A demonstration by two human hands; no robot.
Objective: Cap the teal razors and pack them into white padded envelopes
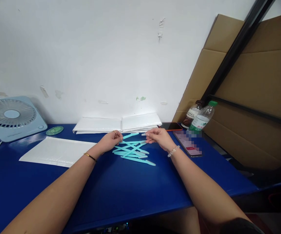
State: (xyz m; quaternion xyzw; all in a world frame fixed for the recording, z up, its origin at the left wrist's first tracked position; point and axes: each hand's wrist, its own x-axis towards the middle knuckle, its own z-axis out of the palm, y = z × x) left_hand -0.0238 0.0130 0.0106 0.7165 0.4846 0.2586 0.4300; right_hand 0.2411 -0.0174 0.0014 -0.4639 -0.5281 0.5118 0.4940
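My left hand (111,141) is closed, thumb against fingers, on the end of a turquoise eyebrow razor (130,135), whose head points right. Just across from that head, my right hand (158,138) pinches a small translucent cap (143,134). A short gap shows between cap and razor. Under and in front of both hands lies a loose crisscrossed pile of similar turquoise eyebrow razors (133,149), several with pale caps over their heads. The nearest razor (141,160) points right toward the front of the pile.
Padded white mailers (98,124) lie along the wall, and another white mailer (57,151) is at left. A blue fan (11,117) and green disc (54,130) stand farther left. Phones (189,144) and bottles (203,117) are at right, beside cardboard (264,97).
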